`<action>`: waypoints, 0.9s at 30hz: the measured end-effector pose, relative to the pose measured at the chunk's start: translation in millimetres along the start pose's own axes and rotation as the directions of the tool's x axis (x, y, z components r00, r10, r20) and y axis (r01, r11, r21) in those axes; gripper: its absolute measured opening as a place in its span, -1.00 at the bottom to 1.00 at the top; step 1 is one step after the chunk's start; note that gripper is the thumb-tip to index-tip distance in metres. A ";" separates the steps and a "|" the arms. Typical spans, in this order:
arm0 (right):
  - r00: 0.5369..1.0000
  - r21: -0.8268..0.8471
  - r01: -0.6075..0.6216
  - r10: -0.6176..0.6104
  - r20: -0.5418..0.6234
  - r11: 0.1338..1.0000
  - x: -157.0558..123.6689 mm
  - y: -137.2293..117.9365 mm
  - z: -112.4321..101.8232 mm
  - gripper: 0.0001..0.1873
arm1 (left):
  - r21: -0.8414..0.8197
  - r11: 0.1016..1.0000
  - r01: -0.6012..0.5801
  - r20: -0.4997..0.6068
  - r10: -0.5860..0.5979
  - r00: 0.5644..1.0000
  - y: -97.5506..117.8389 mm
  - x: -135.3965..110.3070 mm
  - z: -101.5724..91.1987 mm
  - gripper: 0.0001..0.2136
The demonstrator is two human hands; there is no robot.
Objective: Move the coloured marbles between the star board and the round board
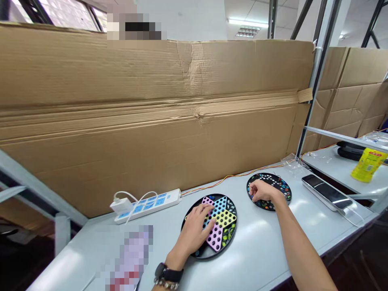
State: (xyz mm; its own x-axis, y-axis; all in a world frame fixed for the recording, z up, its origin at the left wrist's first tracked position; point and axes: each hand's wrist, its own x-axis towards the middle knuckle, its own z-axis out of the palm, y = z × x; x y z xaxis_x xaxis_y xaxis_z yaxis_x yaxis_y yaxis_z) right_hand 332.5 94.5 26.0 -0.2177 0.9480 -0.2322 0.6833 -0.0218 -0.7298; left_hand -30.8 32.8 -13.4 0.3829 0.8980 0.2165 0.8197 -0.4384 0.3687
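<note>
My left hand lies flat on a round black Chinese checkers board, whose star has pink, blue, yellow and green points and holds small marbles. A dark watch and a beaded bracelet circle my left wrist. My right hand rests over a smaller round black board scattered with multicoloured marbles. Its fingertips curl down at that board's left side, and my hand hides whether they pinch a marble.
A white power strip with a plugged-in charger lies behind the boards, and coloured wires run along a tall cardboard wall. To the right are a phone on a white stand and a yellow bottle. A blurred bottle lies near me.
</note>
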 end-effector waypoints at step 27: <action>0.918 0.248 0.340 -0.262 -0.298 0.907 31.7 -26.7 39.8 -0.79 | -0.017 1.000 -0.023 -0.044 0.022 0.999 -7.6 0.0 9.0 -0.66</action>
State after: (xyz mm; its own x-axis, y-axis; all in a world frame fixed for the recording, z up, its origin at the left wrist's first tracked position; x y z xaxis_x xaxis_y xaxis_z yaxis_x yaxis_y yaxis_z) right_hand 279.6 112.5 12.5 -0.1712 0.9705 0.1698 0.3734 0.2234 -0.9003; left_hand -33.2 36.4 -24.3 0.3821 0.8856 0.2639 0.8034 -0.4595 0.3788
